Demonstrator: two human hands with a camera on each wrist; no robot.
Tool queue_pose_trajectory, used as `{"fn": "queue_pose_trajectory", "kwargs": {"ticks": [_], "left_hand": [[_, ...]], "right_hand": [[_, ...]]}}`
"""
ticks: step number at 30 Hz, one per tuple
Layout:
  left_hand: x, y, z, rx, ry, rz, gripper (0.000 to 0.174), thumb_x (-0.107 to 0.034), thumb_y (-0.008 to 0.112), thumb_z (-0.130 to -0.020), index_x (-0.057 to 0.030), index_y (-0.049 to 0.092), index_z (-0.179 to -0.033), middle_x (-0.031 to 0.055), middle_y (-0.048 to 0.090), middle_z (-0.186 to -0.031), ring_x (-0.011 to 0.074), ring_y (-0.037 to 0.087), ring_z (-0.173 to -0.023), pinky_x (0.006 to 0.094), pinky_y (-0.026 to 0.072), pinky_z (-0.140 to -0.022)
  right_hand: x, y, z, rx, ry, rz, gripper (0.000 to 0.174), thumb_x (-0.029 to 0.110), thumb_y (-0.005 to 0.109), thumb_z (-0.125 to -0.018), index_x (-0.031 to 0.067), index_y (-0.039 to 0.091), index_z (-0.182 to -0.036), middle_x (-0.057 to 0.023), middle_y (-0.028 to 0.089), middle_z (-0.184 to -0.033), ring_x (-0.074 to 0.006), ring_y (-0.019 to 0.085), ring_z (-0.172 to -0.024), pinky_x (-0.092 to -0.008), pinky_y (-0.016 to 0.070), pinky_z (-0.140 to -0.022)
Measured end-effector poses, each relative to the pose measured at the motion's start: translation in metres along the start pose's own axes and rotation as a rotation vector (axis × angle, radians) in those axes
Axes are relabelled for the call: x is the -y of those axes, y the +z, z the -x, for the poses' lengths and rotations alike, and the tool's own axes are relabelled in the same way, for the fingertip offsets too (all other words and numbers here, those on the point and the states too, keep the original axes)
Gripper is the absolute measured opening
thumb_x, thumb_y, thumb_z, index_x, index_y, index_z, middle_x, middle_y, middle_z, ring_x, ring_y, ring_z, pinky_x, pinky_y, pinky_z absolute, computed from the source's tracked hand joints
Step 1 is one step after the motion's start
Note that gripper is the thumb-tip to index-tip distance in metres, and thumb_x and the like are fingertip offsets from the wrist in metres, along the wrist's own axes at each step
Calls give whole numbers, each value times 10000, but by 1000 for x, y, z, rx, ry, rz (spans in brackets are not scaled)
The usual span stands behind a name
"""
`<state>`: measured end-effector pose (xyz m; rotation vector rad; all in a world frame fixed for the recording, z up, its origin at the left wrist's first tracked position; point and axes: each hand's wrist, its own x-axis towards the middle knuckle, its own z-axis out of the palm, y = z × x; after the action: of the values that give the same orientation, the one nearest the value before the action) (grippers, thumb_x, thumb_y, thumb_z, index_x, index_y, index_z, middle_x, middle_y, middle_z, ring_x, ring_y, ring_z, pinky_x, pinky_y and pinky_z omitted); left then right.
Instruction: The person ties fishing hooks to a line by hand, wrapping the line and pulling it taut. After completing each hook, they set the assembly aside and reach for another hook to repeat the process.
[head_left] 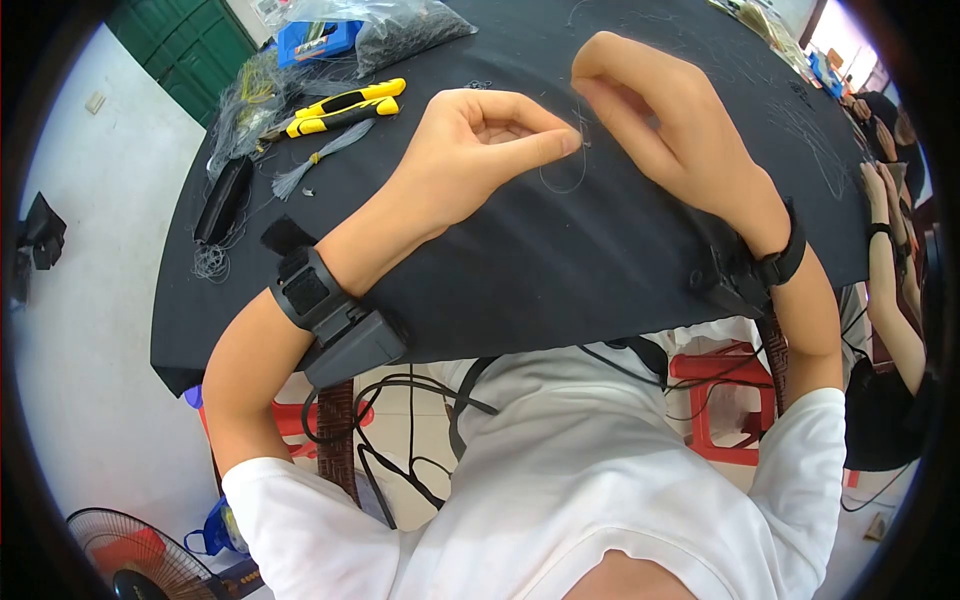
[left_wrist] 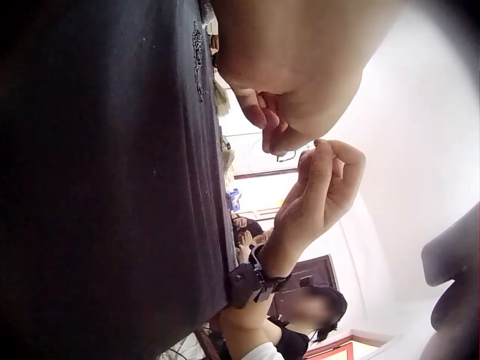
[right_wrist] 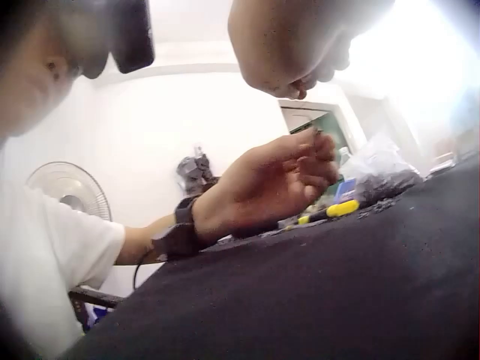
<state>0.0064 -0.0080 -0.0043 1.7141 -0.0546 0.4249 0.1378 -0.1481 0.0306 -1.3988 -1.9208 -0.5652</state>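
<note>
My left hand is raised over the black tablecloth, thumb and forefinger pinching a thin clear line. A loop of this line hangs below the fingertips. Facing it, my right hand bends down from the wrist, its fingers curled and its thumb and forefinger holding the line just above the left fingertips. In the left wrist view, a tiny dark curved piece shows at the left fingertips; its kind is too small to make out. The right hand is close beside it.
Yellow-and-black pliers, a tied bundle of pale line and a black pouch lie at the left. Behind them are a blue box and a clear bag of dark strands. Other people's arms are at the right edge.
</note>
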Motion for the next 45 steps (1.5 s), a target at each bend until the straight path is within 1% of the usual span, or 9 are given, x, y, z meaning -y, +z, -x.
{"fn": "queue_pose_trajectory", "kwargs": {"ticks": [2,6,9,21,27,30,36,39,45], "left_hand": [[-1,-2,1,56,-35,1,138,-73,648,-806,18,651,-910,70,643,-892,104,592,-849,220,452,-795],[-1,-3,0,80,5,-7,132,-73,640,-813,20,651,-907,66,642,-889,103,586,-848,223,451,-792],[-2,-4,1,74,16,-33,134,-74,637,-816,24,651,-907,62,642,-883,100,582,-843,221,451,-783],[2,-6,-1,-11,-7,-166,130,-53,640,-809,39,645,-901,50,640,-864,68,582,-803,185,454,-743],[2,-7,-1,-16,-8,-174,129,-49,639,-807,41,643,-900,51,641,-858,64,584,-794,180,458,-733],[2,-7,-1,-17,-22,-188,129,-50,641,-805,42,643,-896,53,643,-852,63,587,-784,177,460,-723],[2,-7,-1,-31,-16,-234,131,-56,640,-806,46,643,-889,54,643,-845,66,590,-784,180,461,-727],[3,-8,-1,-45,-12,-260,137,-60,641,-805,47,643,-890,53,643,-845,71,592,-784,185,462,-731],[4,-10,-2,-62,8,-264,140,-61,642,-803,47,644,-892,58,645,-851,78,592,-797,193,459,-747]], "right_hand": [[-5,-1,2,44,70,-43,69,75,522,-843,27,476,-862,-111,461,-662,-253,451,-577,-327,367,-538],[-10,1,5,139,265,-172,91,104,527,-856,23,486,-846,-67,381,-591,-141,365,-526,-276,318,-503],[-16,7,9,109,268,-233,123,130,539,-859,23,492,-821,-25,342,-567,-83,320,-529,-255,288,-492],[-5,-1,3,69,396,-378,127,161,589,-835,44,571,-788,64,342,-523,-24,296,-492,-230,239,-463],[-10,1,5,46,380,-366,150,188,609,-825,41,605,-796,67,385,-524,-18,329,-489,-219,254,-459],[-9,8,6,62,454,-635,167,208,609,-830,43,609,-804,63,408,-523,-22,354,-480,-219,268,-454],[-2,-4,3,174,750,-918,176,209,610,-822,33,607,-817,71,366,-507,-14,284,-432,-210,184,-397],[-1,-3,3,178,786,-932,175,198,609,-815,23,610,-819,81,336,-504,-9,243,-423,-211,145,-385],[4,-8,0,234,765,-726,175,212,597,-809,43,638,-825,65,447,-567,-19,324,-471,-196,225,-424]]}}
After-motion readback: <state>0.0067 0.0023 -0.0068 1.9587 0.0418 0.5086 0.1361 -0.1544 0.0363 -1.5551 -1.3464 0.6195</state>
